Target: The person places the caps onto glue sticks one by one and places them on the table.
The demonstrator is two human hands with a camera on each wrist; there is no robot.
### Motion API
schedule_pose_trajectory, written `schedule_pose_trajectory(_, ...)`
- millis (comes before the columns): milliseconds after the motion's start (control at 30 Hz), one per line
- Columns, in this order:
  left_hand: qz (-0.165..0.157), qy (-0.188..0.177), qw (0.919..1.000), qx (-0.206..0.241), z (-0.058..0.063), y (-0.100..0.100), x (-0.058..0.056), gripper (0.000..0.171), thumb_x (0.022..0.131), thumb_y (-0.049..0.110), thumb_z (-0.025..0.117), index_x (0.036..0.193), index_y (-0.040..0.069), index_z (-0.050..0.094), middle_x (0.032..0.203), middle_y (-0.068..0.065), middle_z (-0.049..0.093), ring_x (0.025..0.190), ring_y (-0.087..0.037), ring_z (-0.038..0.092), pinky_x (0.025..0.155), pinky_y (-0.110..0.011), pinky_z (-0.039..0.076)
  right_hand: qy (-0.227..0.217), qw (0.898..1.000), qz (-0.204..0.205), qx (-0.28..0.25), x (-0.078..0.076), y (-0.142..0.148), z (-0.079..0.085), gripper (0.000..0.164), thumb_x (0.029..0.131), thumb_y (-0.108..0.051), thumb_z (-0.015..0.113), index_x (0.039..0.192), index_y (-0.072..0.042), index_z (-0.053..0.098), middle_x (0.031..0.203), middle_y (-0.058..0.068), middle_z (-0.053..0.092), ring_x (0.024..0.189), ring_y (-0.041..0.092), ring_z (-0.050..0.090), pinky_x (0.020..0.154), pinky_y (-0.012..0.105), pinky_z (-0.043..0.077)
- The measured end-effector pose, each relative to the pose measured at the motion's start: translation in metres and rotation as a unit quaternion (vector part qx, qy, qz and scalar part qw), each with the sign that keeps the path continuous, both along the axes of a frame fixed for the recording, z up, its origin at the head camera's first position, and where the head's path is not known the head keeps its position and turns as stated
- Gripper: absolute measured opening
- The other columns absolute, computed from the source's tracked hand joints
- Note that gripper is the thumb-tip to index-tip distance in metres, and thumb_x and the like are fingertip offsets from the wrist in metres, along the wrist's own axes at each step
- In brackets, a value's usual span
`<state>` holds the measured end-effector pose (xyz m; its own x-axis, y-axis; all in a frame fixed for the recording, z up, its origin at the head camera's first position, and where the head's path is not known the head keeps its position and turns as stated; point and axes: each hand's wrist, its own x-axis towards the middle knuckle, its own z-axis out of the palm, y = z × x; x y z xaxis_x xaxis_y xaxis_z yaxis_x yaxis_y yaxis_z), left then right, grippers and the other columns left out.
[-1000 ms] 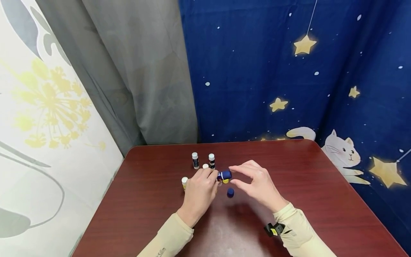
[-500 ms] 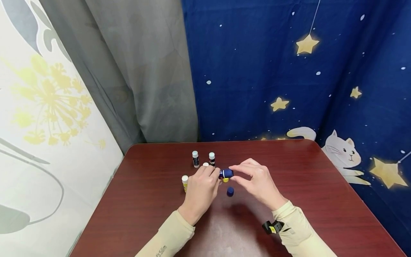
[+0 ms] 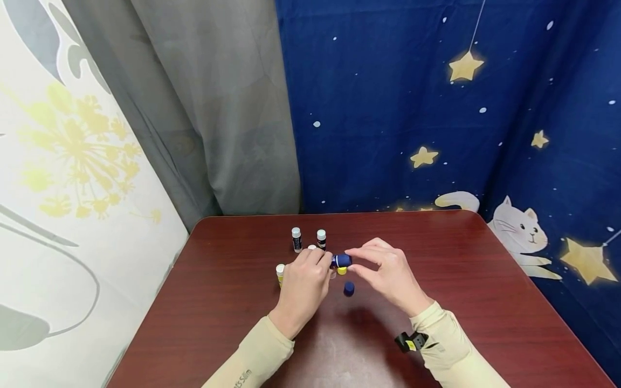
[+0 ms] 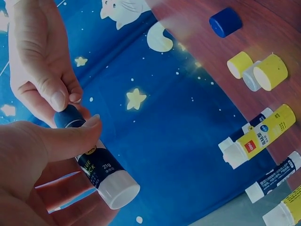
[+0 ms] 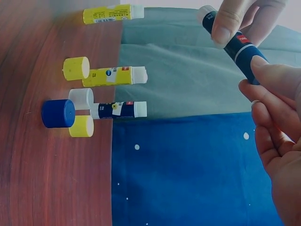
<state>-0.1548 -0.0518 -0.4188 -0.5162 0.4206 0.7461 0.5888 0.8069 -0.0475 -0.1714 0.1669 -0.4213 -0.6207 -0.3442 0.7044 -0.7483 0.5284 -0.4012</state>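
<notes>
Pale cream sleeves [image 3: 257,347], dark lettering [image 3: 242,379] on the left, black yellow-marked device [image 3: 411,341] at right cuff [image 3: 429,319]

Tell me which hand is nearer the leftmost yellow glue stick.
Left: the left hand is just right of that yellow glue stick; the right hand is farther right.

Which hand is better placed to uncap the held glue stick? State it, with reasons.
Probably the right hand: it pinches the blue cap, while the left hand grips the glue stick itself.
</notes>
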Motion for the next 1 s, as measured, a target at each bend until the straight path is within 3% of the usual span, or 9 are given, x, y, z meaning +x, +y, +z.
schedule_pose_trajectory(300, 0.001, 0.004, 1.0000, 0.003, -0.0003, 0.0014, 0.0000, 0.017, 0.083, 0.013, 0.082, 0.096, 0.007, 0.074, 0.092, -0.004, 0.067, 0.084, -0.018, 0.063, 0.065, -0.032, 0.058, 0.007, 1.000, 0.008, -0.008, -0.0013, -0.0012, -0.0011, 0.036, 0.079, -0.016, 0.088, 0.114, -0.020, 0.078, 0.096, -0.009, 0.071, 0.087, 0.006, 0.062, 0.068, 0.014, 0.047)
schedule_pose_trajectory(500, 0.003, 0.008, 1.0000, 0.003, -0.0019, 0.0025, 0.0003, 0.017, 0.081, 0.011, 0.082, 0.095, 0.007, 0.074, 0.092, -0.003, 0.067, 0.084, -0.018, 0.062, 0.064, -0.031, 0.058, 0.003, 1.000, 0.013, -0.007, -0.0011, -0.0010, -0.0005, 0.036, 0.078, -0.015, 0.088, 0.113, -0.021, 0.078, 0.094, -0.002, 0.072, 0.084, 0.016, 0.065, 0.067, 0.014, 0.046)
schedule_pose_trajectory(1000, 0.012, 0.008, 0.9999, -0.001, -0.0020, 0.0047, 0.0027, 0.018, 0.081, 0.013, 0.083, 0.095, 0.007, 0.073, 0.092, -0.003, 0.066, 0.084, -0.019, 0.063, 0.062, -0.032, 0.058, 0.008, 1.000, 0.015, -0.009, -0.0017, -0.0011, -0.0018, 0.038, 0.077, -0.013, 0.089, 0.112, -0.022, 0.079, 0.092, -0.007, 0.070, 0.080, 0.013, 0.064, 0.065, 0.014, 0.045)
